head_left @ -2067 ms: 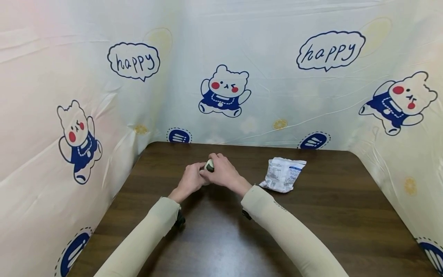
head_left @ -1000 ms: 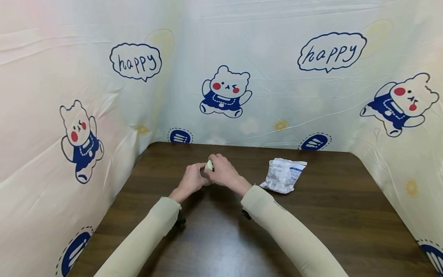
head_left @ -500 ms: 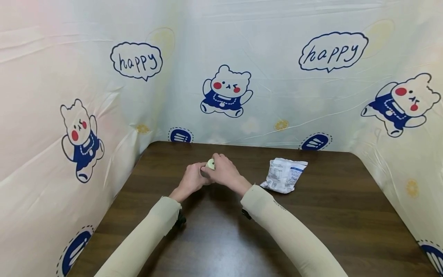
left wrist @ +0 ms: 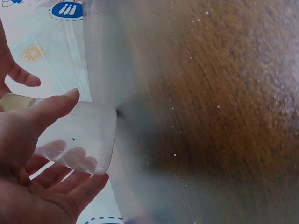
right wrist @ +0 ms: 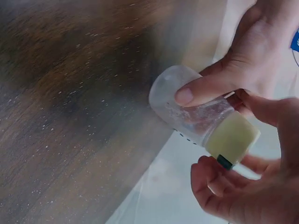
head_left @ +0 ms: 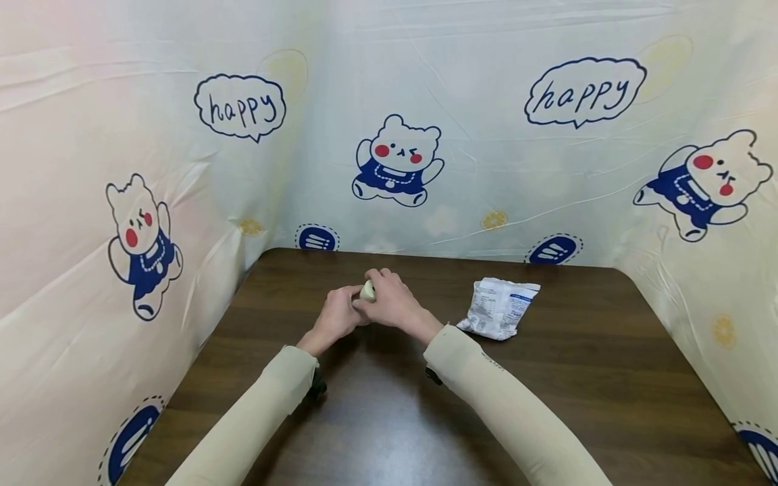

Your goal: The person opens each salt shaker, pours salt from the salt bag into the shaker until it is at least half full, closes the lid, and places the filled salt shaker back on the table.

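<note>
My left hand (head_left: 338, 313) grips a clear, frosted-looking plastic bottle (left wrist: 88, 133), its thumb on one side and fingers behind. The bottle is tilted, its base close to the table, and looks mostly see-through with a few specks. On its top sits a pale yellow-green cap (right wrist: 233, 135) with a dark green tab (right wrist: 224, 162) at the edge. My right hand (head_left: 394, 301) is curled round this cap, thumb on one side and bent fingertips by the tab on the other. In the head view the hands cover most of the bottle.
A white and blue printed packet (head_left: 498, 307) lies on the brown wooden table (head_left: 389, 418), to the right of my hands. Cloth with bear prints (head_left: 395, 162) hangs along the table's back and sides.
In the head view the cap's dark green part, seen at first, has turned out of sight, and its pale side shows now. Both hands have stayed in nearly the same place; the packet lies still.
</note>
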`<state>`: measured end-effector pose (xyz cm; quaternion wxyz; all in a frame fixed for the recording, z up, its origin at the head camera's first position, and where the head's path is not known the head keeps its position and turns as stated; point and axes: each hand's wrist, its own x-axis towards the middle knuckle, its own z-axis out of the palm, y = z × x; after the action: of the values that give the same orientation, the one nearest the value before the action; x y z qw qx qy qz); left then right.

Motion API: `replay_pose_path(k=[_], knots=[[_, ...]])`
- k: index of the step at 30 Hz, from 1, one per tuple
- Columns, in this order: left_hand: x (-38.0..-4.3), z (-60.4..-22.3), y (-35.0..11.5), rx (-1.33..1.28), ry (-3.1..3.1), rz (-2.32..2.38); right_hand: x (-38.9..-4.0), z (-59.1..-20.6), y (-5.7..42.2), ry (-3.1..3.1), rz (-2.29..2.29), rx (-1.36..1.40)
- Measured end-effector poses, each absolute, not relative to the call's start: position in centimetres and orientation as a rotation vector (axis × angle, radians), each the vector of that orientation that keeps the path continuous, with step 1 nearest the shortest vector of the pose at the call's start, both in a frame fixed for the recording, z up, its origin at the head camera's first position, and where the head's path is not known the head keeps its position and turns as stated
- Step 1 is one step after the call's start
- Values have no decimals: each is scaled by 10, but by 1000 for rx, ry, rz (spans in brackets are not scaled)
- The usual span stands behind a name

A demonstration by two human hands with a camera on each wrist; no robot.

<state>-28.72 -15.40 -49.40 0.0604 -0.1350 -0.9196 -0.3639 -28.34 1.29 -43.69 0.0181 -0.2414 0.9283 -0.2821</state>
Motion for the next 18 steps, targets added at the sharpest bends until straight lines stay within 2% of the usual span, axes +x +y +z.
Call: replay_pose_path(k=[5, 14, 18], knots=[[-287, -495, -155, -409, -2780, -1098, -284, -441, 11, 2933, -910, -667], [-289, -495, -155, -387, -2800, -1083, -284, -437, 13, 2843, -912, -822], [-288, -495, -156, -394, -2793, -1108, -282, -435, 11, 2863, -906, -786]])
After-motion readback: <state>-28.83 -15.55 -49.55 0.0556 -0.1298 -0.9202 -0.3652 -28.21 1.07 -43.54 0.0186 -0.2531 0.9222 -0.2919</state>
